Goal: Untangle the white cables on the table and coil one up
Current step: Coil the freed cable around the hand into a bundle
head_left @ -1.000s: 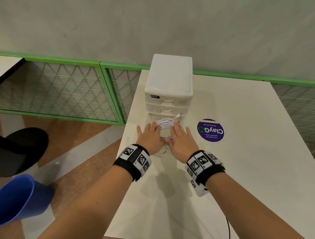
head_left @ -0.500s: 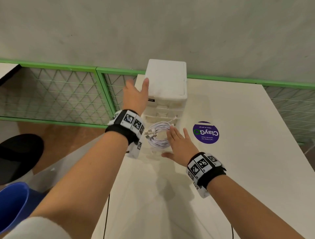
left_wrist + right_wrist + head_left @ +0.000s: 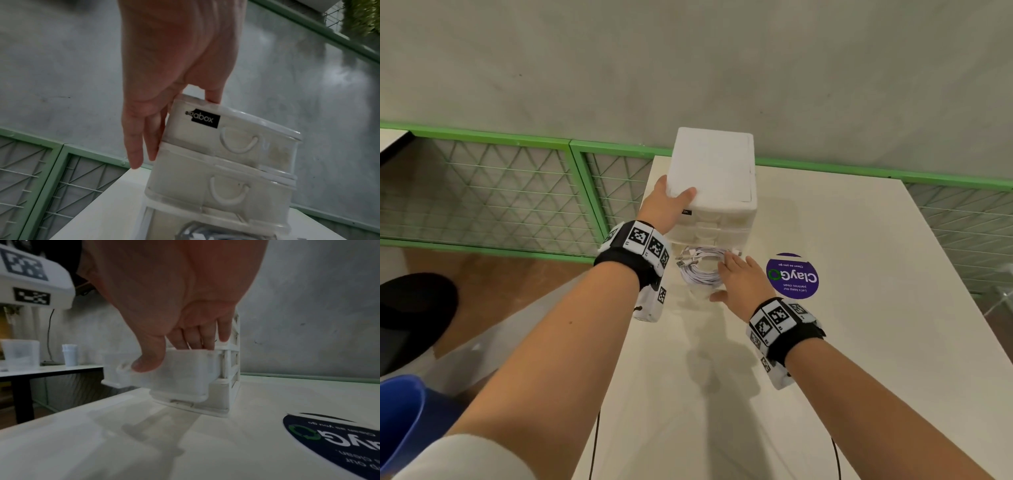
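The cables (image 3: 702,269) lay as a bundled white loop inside the pulled-out bottom drawer (image 3: 174,374) of a small drawer unit (image 3: 714,171), at about 12 o'clock on the table (image 3: 842,342). The left hand (image 3: 666,205) gripped the unit's near-left top corner, thumb on the lid and fingers down the side, apparently steadying it. The right hand (image 3: 743,281) held the open drawer, thumb against its front wall and fingers over the rim beside the loop; whether they touched the cables could not be told. A purple sticker (image 3: 792,275) lay at 3 o'clock of the drawer.

By my reading the task had barely begun: the cables were not yet on the table, nothing was untangled, and no single cable was coiled. Lifting them out, separating them and coiling one all remained.
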The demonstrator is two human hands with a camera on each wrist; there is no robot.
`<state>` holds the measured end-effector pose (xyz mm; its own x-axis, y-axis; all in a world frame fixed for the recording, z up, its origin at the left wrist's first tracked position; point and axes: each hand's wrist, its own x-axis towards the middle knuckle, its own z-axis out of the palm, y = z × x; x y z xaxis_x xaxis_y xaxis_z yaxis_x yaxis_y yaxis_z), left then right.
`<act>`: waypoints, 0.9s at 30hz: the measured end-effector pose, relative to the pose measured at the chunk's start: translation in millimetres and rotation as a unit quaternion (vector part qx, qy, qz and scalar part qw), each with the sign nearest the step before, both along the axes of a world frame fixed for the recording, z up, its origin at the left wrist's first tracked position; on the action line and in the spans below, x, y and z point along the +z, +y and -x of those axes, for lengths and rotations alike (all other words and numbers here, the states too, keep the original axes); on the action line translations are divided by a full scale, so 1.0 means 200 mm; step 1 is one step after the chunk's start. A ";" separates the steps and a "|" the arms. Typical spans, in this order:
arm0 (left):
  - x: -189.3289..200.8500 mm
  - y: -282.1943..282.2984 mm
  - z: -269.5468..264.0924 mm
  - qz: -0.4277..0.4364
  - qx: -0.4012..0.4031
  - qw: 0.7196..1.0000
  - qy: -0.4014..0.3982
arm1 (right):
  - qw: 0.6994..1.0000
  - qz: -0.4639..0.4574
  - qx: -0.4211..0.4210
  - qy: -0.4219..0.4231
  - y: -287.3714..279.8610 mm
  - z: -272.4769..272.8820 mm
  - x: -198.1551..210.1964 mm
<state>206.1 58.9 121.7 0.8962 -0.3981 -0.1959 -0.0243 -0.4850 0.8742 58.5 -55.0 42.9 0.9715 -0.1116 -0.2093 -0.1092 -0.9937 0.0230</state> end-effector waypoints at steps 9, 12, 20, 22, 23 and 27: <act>0.02 0.02 0.00 0.007 -0.013 1.000 -0.004 | 0.990 -0.038 -0.022 -0.131 -0.02 -0.09 -0.08; 0.02 0.02 0.00 -0.005 -0.019 1.000 -0.006 | 0.983 -0.061 -0.038 -0.168 0.01 -0.11 -0.09; 0.02 0.01 0.00 -0.014 -0.008 1.000 -0.013 | 0.962 -0.087 -0.081 -0.245 0.04 -0.03 -0.15; 0.01 0.01 0.00 -0.019 -0.009 1.000 -0.012 | 0.965 -0.078 -0.061 -0.244 0.06 -0.02 -0.19; 0.01 0.01 0.00 -0.021 -0.009 1.000 -0.011 | 0.966 -0.072 -0.056 -0.240 0.07 -0.01 -0.21; 0.01 0.01 0.00 -0.020 -0.014 1.000 -0.020 | 0.969 -0.039 -0.040 -0.242 0.05 -0.05 -0.20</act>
<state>206.1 61.4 124.3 0.8922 -0.4156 -0.1768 -0.0725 -0.5182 0.8522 67.8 -46.0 2.7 0.9468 -0.1920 0.2583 -0.1644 -0.9785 -0.1246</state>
